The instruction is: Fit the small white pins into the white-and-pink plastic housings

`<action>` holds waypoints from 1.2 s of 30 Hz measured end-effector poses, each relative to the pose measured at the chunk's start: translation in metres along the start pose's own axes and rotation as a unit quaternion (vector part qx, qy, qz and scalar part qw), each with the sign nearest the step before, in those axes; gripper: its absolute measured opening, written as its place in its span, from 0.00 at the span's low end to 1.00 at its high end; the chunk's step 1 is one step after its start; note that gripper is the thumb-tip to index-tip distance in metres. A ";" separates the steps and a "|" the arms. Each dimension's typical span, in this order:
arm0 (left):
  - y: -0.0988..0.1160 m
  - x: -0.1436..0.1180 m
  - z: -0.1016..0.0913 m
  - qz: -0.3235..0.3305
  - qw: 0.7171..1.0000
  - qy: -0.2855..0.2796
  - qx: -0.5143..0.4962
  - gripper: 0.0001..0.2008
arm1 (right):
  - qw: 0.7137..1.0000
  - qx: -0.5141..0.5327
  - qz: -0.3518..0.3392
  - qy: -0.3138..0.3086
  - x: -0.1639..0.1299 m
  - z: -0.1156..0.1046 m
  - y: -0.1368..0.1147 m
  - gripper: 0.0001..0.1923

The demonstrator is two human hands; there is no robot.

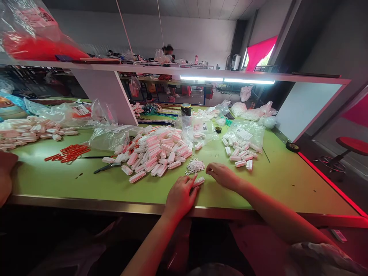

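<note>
My left hand (181, 193) rests on the green tabletop, its thumb and fingers closed around one end of a small white plastic housing (199, 181). To its right, my right hand (222, 174) has its fingertips drawn together just above the table; whatever they may pinch is too small to make out. A little heap of tiny white pieces (195, 166) lies right behind the held housing, between the two hands. Behind my left hand spreads a large pile of similar white housings (158, 149), some looking pinkish.
More housings (240, 153) lie by a clear bag (248, 134) on the right. Orange-red strips (69, 152) and a dark-handled tool (107, 167) are at left. Black tape rolls (186, 110) stand behind. Another person's arm (5, 174) reaches in at far left. A shelf (161, 72) spans above.
</note>
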State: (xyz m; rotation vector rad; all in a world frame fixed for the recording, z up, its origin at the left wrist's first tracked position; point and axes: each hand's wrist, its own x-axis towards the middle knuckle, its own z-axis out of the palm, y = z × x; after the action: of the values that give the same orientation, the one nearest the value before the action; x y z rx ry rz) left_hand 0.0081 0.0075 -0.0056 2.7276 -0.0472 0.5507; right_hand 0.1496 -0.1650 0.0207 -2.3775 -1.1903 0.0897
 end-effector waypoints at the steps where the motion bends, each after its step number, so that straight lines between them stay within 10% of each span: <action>1: 0.000 0.000 0.000 0.000 1.000 0.000 -0.001 0.20 | 0.999 0.041 -0.009 0.011 -0.001 0.001 -0.001 0.07; 36: 0.001 0.002 -0.001 0.008 0.999 0.001 -0.031 0.13 | 0.984 0.132 -0.102 0.061 -0.010 0.010 -0.022 0.07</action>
State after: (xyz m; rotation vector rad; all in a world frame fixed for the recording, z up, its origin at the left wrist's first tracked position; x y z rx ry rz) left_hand 0.0096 0.0073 -0.0036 2.6684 -0.0853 0.5482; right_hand 0.1245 -0.1580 0.0202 -1.9947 -1.2703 0.0315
